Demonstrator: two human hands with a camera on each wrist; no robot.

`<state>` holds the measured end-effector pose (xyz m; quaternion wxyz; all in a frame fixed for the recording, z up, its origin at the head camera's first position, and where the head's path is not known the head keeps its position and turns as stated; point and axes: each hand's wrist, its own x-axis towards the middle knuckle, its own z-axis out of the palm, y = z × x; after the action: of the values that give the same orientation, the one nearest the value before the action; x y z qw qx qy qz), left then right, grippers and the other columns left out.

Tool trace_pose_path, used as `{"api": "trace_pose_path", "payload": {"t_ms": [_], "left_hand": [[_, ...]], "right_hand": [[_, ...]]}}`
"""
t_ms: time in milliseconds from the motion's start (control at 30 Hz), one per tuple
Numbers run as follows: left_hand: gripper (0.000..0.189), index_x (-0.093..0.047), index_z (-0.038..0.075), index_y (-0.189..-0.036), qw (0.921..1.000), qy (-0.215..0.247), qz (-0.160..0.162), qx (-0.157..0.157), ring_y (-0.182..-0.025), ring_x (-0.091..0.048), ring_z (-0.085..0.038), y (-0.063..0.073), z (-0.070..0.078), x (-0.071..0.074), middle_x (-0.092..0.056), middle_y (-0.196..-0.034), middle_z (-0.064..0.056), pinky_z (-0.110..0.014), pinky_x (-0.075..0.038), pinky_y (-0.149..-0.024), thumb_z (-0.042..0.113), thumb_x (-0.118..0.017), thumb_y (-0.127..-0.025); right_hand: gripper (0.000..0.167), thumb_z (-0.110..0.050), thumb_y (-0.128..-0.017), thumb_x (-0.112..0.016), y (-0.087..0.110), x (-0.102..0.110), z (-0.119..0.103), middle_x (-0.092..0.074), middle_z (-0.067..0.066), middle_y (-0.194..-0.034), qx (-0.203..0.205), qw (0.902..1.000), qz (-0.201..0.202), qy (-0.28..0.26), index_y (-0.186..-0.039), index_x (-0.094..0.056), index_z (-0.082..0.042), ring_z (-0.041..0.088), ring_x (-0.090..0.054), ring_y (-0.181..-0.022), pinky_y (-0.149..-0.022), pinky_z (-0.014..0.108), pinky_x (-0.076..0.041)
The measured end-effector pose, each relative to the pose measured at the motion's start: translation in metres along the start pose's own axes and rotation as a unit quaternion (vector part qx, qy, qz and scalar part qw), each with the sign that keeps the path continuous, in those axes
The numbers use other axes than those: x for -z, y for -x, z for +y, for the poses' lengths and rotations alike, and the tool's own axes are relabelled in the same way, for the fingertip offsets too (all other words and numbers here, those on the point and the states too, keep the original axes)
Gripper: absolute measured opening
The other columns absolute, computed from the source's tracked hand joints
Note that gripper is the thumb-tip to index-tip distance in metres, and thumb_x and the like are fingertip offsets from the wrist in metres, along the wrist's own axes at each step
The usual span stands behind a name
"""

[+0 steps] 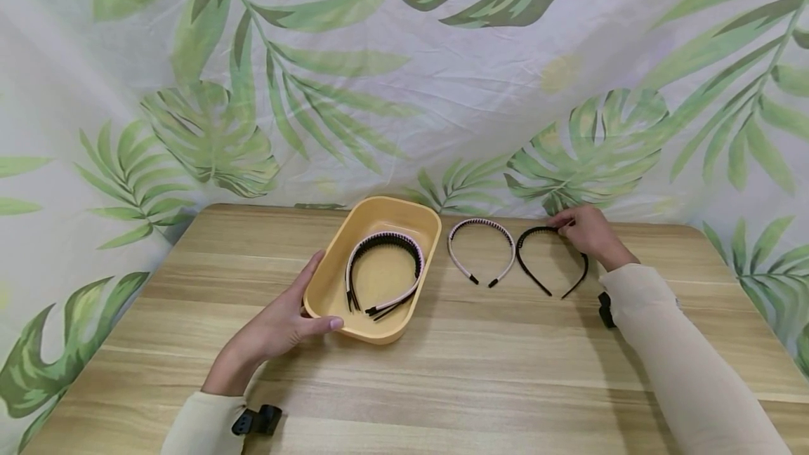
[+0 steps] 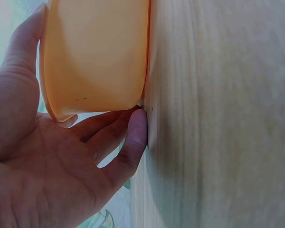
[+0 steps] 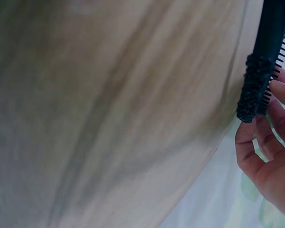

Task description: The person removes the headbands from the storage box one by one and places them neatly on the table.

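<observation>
A yellow plastic tub (image 1: 329,279) stands on the table, and my left hand (image 1: 284,321) grips its near left side, thumb on the rim. The left wrist view shows the fingers of my left hand (image 2: 61,161) around the outside of the tub (image 2: 95,52). Inside lie several headbands (image 1: 387,236), black and pale pink, nested together. At the right, my right hand (image 1: 584,230) pinches the top of a black headband (image 1: 524,258). Its comb teeth and bumpy covering show on the headband (image 3: 256,80) in the right wrist view, beside my right hand (image 3: 270,156).
A pale pink and black headband (image 1: 451,253) lies between the tub and the black headband, its ends towards me. The wood-grain table (image 1: 480,385) ends at the back against a leaf-print cloth (image 1: 442,90).
</observation>
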<state>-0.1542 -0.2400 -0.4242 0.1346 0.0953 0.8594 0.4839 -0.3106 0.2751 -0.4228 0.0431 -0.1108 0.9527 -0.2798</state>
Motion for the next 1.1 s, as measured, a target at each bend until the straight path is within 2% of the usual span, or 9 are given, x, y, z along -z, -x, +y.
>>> {"api": "trace_pose_path", "payload": {"t_ms": [167,467,767,1100], "left_hand": [[0.122,0.005,0.021,-0.170,1.0000,-0.002,0.000,-0.004,-0.138,-0.053,-0.039,0.0005,-0.0003,0.0000,-0.013,-0.172,-0.029,-0.059,-0.029,-0.119,0.028,-0.086,-0.089],[0.122,0.006,0.021,-0.170,1.0000,-0.004,-0.001,-0.005,-0.138,-0.054,-0.038,0.0003,-0.0008,0.0004,-0.013,-0.173,-0.029,-0.059,-0.029,-0.119,0.028,-0.085,-0.089],[0.122,0.006,0.022,-0.170,1.0000,-0.002,-0.001,-0.008,-0.138,-0.054,-0.038,-0.0001,-0.0017,-0.0002,-0.014,-0.172,-0.029,-0.057,-0.031,-0.117,0.027,-0.085,-0.090],[0.122,0.006,0.022,-0.170,1.0000,-0.004,0.001,-0.003,-0.140,-0.051,-0.041,0.0013,0.0003,-0.0006,-0.011,-0.173,-0.029,-0.060,-0.028,-0.120,0.028,-0.085,-0.090]], "right_hand": [[0.030,0.010,-0.098,-0.054,-0.0015,-0.0001,0.0002,-0.071,0.031,-0.122,-0.004,1.0000,-0.003,0.002,-0.120,-0.075,0.008,0.051,-0.062,-0.116,-0.096,0.060,-0.052],[0.029,0.008,-0.099,-0.055,-0.0044,0.0000,0.0024,-0.072,0.030,-0.118,-0.003,0.9999,-0.004,0.010,-0.119,-0.075,0.007,0.050,-0.063,-0.113,-0.094,0.060,-0.052],[0.030,0.008,-0.100,-0.054,-0.0065,-0.0004,0.0031,-0.072,0.030,-0.119,-0.002,0.9998,-0.007,0.018,-0.120,-0.076,0.005,0.050,-0.062,-0.115,-0.097,0.060,-0.051],[0.029,0.004,-0.101,-0.054,0.0005,0.0042,-0.0013,-0.073,0.030,-0.113,0.020,0.9993,0.003,0.031,-0.121,-0.074,0.007,0.047,-0.066,-0.105,-0.089,0.059,-0.053]]}}
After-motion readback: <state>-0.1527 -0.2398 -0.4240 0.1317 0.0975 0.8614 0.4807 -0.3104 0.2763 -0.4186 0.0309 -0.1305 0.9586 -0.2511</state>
